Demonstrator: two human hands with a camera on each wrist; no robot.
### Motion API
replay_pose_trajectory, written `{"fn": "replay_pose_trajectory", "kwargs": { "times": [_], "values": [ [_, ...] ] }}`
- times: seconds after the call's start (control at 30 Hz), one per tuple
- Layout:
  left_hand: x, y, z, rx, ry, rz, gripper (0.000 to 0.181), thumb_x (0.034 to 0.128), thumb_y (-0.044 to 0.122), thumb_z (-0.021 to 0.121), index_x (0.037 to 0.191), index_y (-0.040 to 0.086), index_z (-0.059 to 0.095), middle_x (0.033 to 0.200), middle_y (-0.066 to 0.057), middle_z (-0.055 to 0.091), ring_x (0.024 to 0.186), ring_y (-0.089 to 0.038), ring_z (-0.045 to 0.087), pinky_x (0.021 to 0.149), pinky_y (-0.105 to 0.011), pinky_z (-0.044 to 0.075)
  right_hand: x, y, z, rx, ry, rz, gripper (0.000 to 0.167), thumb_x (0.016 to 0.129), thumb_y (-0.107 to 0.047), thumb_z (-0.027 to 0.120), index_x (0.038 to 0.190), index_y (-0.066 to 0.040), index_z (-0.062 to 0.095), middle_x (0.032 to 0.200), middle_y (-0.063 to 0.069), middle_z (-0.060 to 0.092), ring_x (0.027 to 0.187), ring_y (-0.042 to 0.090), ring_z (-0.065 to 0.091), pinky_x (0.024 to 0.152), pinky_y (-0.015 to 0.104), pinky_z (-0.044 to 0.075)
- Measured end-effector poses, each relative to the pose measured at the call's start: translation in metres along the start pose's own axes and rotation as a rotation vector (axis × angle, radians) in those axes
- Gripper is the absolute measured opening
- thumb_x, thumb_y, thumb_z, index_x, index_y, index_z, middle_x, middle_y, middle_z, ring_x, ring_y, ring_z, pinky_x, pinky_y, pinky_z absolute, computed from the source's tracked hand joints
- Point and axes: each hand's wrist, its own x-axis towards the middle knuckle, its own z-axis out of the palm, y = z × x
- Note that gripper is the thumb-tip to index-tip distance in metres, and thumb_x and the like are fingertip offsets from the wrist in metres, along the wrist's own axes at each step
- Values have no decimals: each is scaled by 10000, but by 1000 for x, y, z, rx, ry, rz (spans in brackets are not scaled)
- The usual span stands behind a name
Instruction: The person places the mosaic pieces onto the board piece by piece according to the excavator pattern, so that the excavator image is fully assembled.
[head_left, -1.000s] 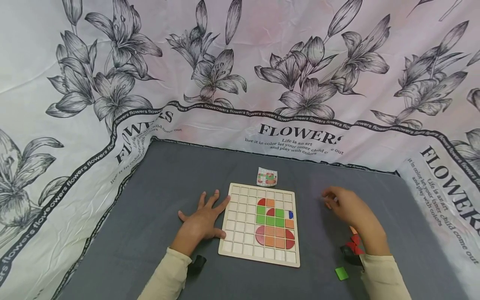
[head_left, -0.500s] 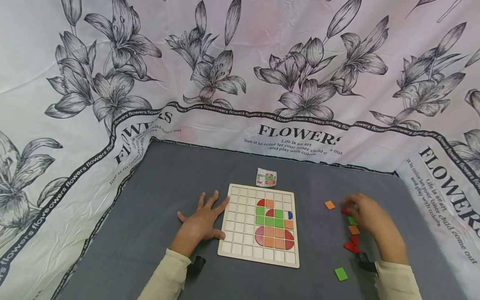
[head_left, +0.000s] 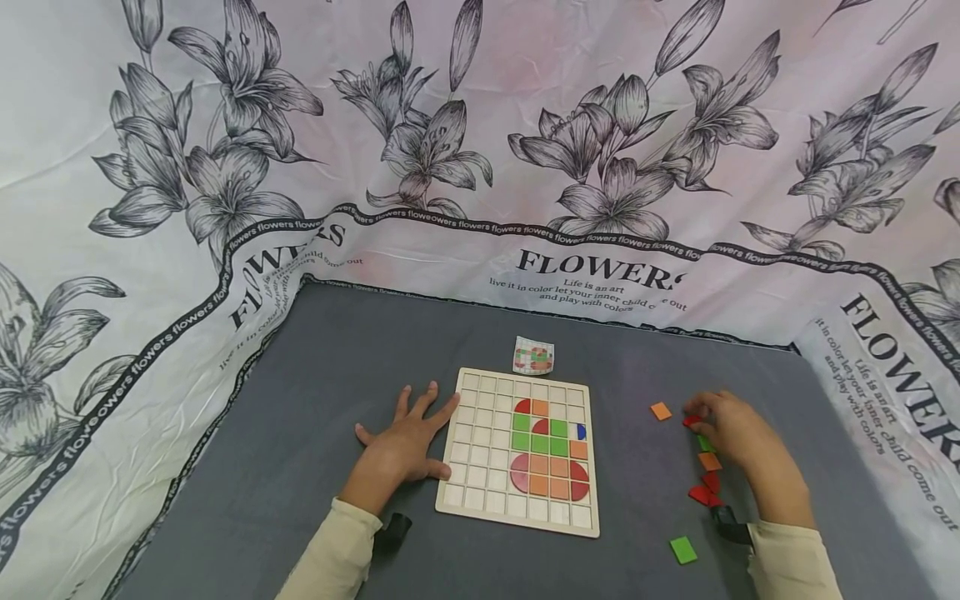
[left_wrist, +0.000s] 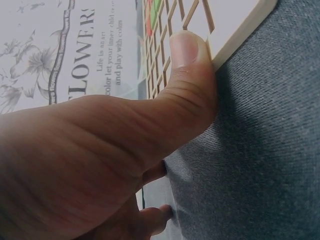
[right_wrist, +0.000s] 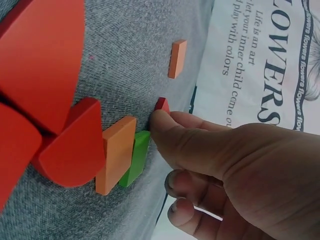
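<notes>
A square wooden grid board (head_left: 475, 454) lies on the grey cloth, with red, green, orange and blue tiles set in its right half. My left hand (head_left: 397, 446) is spread along its left side; the thumb (left_wrist: 185, 75) rests on the board's edge in the left wrist view. To the right of the board, my right hand (head_left: 731, 429) pinches a red tile (right_wrist: 162, 105) between thumb and index finger, close to the cloth. The fingers hide most of that tile. Beside the hand lie a green tile (right_wrist: 135, 159) and an orange tile (right_wrist: 116, 155).
A small printed pattern card (head_left: 534, 356) lies behind the board. Several red quarter-round tiles (head_left: 701, 495) sit near the right wrist. One orange tile (head_left: 660, 411) and one green tile (head_left: 683, 550) lie apart. A flower-printed cloth (head_left: 450, 250) rises along the back and sides.
My right hand has moved right, from beside the board to the line of loose tiles, and now grips a red one. An orange tile lies uncovered where it was. The left hand stays put.
</notes>
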Motion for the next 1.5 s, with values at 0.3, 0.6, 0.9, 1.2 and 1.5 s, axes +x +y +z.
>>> {"fn": "replay_pose_trajectory", "kwargs": {
  "times": [0.3, 0.6, 0.9, 1.2, 1.5],
  "values": [
    [-1, 2, -2, -4, -1, -5, 1073, 813, 365, 916, 1690, 350, 298, 1782, -23, 151, 1639, -395, 16, 982, -981, 109, 4, -11, -4, -24, 27, 13, 117, 923, -118, 831, 987, -107, 735, 923, 53, 614, 778, 186, 567, 633, 364, 465],
    [1, 3, -3, 0, 0, 6, 1069, 819, 366, 912, 1691, 354, 293, 1782, -25, 150, 1639, -397, 15, 981, -982, 99, 20, -59, -8, 67, 45, -100, 80, 975, -122, 780, 995, -104, 705, 907, 0, 667, 714, 137, 561, 609, 337, 469],
    [0, 4, -3, 3, -3, 2, 1069, 818, 367, 914, 1690, 349, 296, 1781, -27, 156, 1639, -398, 20, 981, -981, 111, 39, -113, 3, 112, 47, -188, 77, 975, -80, 763, 982, -102, 690, 909, -1, 688, 742, 149, 555, 640, 342, 480],
    [0, 4, -3, -3, -7, -3, 1073, 813, 361, 917, 1689, 353, 297, 1782, -21, 154, 1640, -393, 14, 982, -981, 100, 56, -139, 27, 120, -62, -201, 91, 982, -92, 755, 1028, -97, 677, 940, 16, 694, 729, 142, 556, 606, 296, 487],
    [0, 3, -2, -2, -11, -15, 1082, 810, 371, 919, 1691, 358, 290, 1783, -17, 147, 1641, -388, 7, 986, -979, 102, 61, -153, 36, 131, -130, -188, 103, 1014, -134, 736, 1092, -102, 677, 947, 2, 681, 740, 129, 579, 632, 309, 515]
  ]
}}
